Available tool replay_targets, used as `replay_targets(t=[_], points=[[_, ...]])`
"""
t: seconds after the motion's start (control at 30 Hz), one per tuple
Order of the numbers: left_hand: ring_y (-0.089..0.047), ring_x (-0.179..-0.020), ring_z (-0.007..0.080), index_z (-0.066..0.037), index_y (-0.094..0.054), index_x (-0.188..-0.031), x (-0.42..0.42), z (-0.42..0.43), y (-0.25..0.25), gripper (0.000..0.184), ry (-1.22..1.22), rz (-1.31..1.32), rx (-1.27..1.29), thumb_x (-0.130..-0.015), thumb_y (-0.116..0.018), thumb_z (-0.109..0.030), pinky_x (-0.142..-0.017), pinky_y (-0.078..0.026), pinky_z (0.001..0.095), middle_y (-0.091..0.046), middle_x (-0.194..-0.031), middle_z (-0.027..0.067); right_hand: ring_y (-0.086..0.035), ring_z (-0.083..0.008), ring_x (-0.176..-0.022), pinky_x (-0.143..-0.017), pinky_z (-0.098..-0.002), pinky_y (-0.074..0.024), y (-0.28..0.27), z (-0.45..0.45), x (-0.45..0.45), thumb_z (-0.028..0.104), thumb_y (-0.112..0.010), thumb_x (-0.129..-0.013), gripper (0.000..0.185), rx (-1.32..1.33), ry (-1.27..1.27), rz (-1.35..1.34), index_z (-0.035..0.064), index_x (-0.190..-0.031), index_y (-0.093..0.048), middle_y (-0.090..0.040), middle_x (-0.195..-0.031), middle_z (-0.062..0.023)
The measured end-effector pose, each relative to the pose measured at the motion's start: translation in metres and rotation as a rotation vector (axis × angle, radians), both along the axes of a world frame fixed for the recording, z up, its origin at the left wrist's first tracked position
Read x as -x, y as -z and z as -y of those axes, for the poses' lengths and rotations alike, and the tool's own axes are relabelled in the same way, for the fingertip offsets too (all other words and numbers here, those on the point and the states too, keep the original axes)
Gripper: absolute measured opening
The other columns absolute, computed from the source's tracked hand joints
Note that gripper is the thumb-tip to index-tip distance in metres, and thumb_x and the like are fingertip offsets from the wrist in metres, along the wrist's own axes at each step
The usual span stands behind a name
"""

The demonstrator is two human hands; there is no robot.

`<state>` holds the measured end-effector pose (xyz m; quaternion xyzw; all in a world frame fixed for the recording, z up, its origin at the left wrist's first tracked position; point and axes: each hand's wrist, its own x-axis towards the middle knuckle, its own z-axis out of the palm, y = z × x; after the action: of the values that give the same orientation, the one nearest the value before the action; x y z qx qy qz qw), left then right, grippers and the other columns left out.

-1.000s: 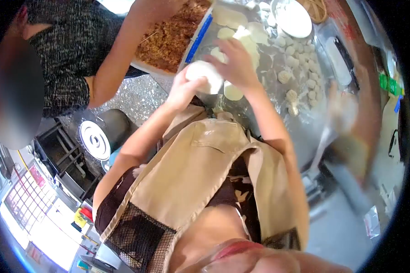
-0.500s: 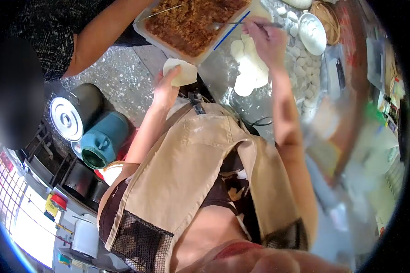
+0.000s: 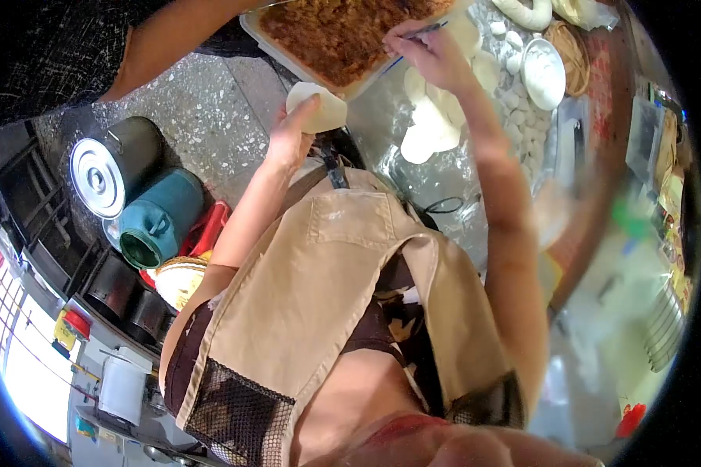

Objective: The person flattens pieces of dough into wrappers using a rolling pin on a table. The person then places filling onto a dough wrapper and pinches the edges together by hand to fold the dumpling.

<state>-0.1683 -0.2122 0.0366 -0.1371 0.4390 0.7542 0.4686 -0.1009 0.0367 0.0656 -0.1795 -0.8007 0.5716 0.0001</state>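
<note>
My left hand (image 3: pixel 290 142) holds a round, flat dough wrapper (image 3: pixel 321 110), thumb on top and fingers beneath. My right hand (image 3: pixel 436 61) is closed around a thin metal spoon (image 3: pixel 430 29) at the edge of a plastic tub (image 3: pixel 266 45). Brown minced filling (image 3: pixel 327 39) fills this tub. The spoon's handle shows above my fingers; its bowl end is hidden. Below my right hand, several overlapping dough wrappers (image 3: pixel 428 134) lie on the metal worktop (image 3: pixel 393 175).
Small dough pieces (image 3: pixel 514 121) and a white bowl of flour (image 3: pixel 544 74) are at the right, near a dough ring (image 3: pixel 526 12). Another person's arm (image 3: pixel 160 47) reaches in at upper left. On the floor stand a lidded pot (image 3: pixel 97 177) and a teal canister (image 3: pixel 160 218).
My right hand has moved left and up, closer to the filling, and the spoon is now steeper. My left hand still holds the wrapper. The view has shifted slightly.
</note>
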Motion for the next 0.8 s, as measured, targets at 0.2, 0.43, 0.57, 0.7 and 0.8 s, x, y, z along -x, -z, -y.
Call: replay_targets(t=[0.2,0.43,0.57,0.7,0.8], points=[[-0.058,-0.094,0.0214,-0.002,-0.05,-0.11,0.003,0.001,-0.005,0.031,0.066,-0.008,0.049,-0.083,-0.06,-0.014,-0.084,-0.047,0.035,-0.059,-0.103,0.0089,-0.063,-0.0148,-0.074,-0.069,-0.0272,-0.0501,-0.007,-0.02,0.008,0.015,-0.054,-0.087,0.018,-0.092,0.004,0.034,-0.0006,-0.095,-0.061,-0.065,-0.078,-0.0081],[-0.058,-0.093,0.0205,-0.003,-0.051,-0.108,0.006,0.001,-0.006,0.03,0.11,-0.028,0.039,-0.083,-0.06,-0.015,-0.081,-0.046,0.0337,-0.059,-0.1,0.008,-0.06,-0.009,-0.07,-0.061,-0.023,-0.0473,0.007,-0.038,0.003,0.017,-0.054,-0.088,0.02,-0.031,0.032,0.064,0.0006,-0.096,-0.061,-0.065,-0.078,-0.0052],[-0.061,-0.09,0.0208,0.002,-0.053,-0.104,0.005,-0.002,-0.011,0.025,0.073,-0.064,0.059,-0.084,-0.057,-0.012,-0.079,-0.048,0.0316,-0.062,-0.098,0.0117,-0.056,-0.0075,-0.063,-0.056,-0.0207,-0.0447,0.002,-0.043,0.004,0.019,-0.056,-0.087,0.019,0.162,0.128,0.037,0.0018,-0.09,-0.063,-0.064,-0.074,-0.003],[-0.06,-0.091,0.02,0.001,-0.052,-0.106,0.004,-0.001,-0.011,0.026,0.066,-0.078,0.095,-0.084,-0.058,-0.012,-0.079,-0.048,0.0318,-0.061,-0.098,0.01,-0.054,-0.0088,-0.056,-0.051,-0.021,-0.0435,-0.01,-0.045,0.006,0.019,-0.056,-0.088,0.02,0.194,0.201,0.054,0.0024,-0.079,-0.063,-0.062,-0.067,-0.0034],[-0.06,-0.092,0.0203,0.0,-0.052,-0.108,0.003,-0.002,-0.016,0.025,0.035,-0.136,0.105,-0.086,-0.055,-0.012,-0.08,-0.048,0.0319,-0.061,-0.099,0.0109,-0.054,-0.0084,-0.055,-0.05,-0.0211,-0.0427,-0.011,-0.049,0.0,0.019,-0.056,-0.087,0.02,0.328,0.279,0.04,0.0027,-0.077,-0.064,-0.061,-0.066,-0.0034]])
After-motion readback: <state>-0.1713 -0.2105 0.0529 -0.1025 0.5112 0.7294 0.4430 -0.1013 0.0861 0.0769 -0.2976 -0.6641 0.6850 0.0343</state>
